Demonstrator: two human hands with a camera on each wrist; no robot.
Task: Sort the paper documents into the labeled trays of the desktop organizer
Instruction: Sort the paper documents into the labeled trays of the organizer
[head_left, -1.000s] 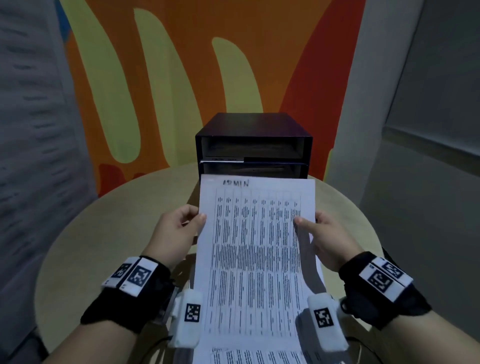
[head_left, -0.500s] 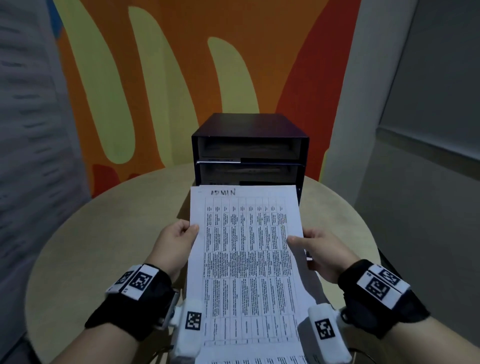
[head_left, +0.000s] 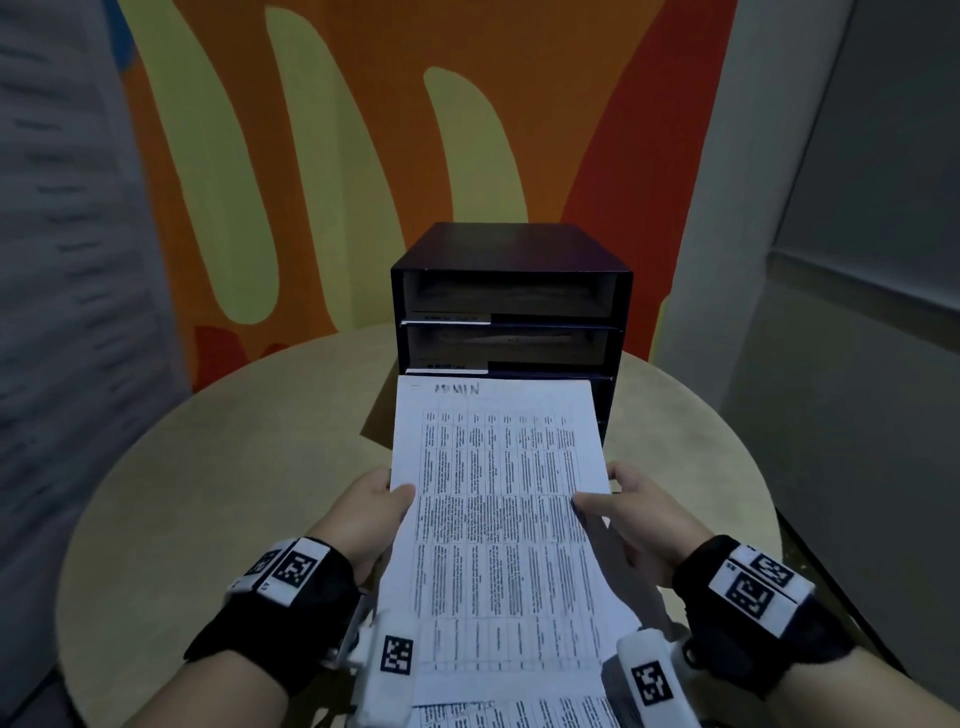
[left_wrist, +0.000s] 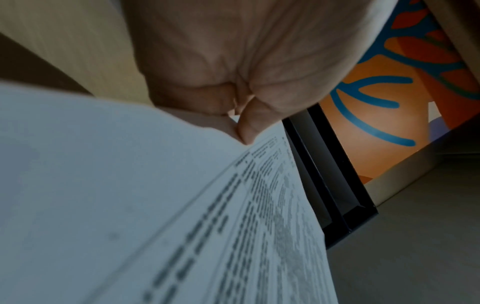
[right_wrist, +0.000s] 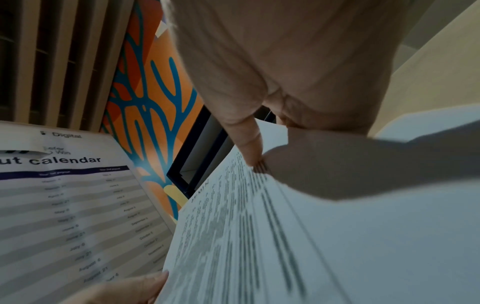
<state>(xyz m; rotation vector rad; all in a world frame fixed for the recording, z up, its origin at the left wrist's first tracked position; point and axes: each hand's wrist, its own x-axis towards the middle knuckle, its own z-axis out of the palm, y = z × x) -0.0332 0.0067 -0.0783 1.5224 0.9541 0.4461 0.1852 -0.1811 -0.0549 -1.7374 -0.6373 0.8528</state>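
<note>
The paper (head_left: 498, 519) has come down toward 6 o'clock, so two trays of the box (head_left: 511, 312) show above it now.

We hold both arms out in front of us. Our left hand (head_left: 371, 512) pinches the left edge of the paper (head_left: 498, 499), thumb on top. Our right hand (head_left: 641, 519) pinches the right edge the same way. Black bands wrap both wrists.

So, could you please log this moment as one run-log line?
left hand: holds ADMIN sheet | right hand: holds same sheet | top edge by organizer bottom tray | not inserted yet
</note>
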